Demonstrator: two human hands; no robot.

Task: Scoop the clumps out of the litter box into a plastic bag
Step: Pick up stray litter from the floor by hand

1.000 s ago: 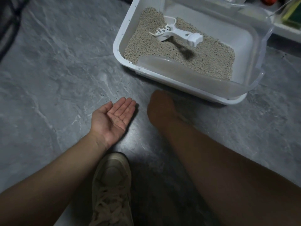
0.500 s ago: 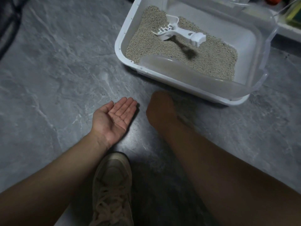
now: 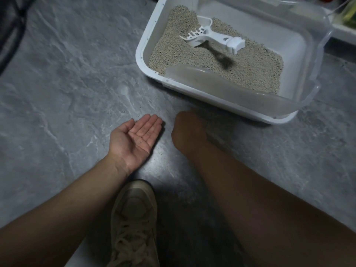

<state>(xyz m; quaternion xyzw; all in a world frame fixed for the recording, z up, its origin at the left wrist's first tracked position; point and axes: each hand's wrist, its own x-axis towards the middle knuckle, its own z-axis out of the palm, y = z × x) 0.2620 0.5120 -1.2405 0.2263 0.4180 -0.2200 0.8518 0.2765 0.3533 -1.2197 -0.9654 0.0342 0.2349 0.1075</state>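
The litter box (image 3: 143, 60) sits on the grey stone-patterned floor (image 3: 77, 83) ahead of me and to my right, a white tub with a clear plastic guard (image 3: 240, 93) curving along its near and right sides. Beige granular litter (image 3: 250, 68) fills the left and middle of it; the far right part of the bottom shows bare white. The white slotted scoop (image 3: 210, 38) lies on the litter toward the far side, its toothed head to the left, its handle pointing right, and a dark shadow falls beneath it.

Between me and the box there is only floor, dotted with a few stray grains. My left hand (image 3: 134, 140) lies there palm up, its grip released, fingers straight and together, a few specks on the palm. My right hand (image 3: 188, 132) is just beside it, nearer the box's front wall, seen from the back with the fingers tucked under; whether its grip holds anything I cannot tell. My beige laced shoe (image 3: 134, 218) stands between my forearms.
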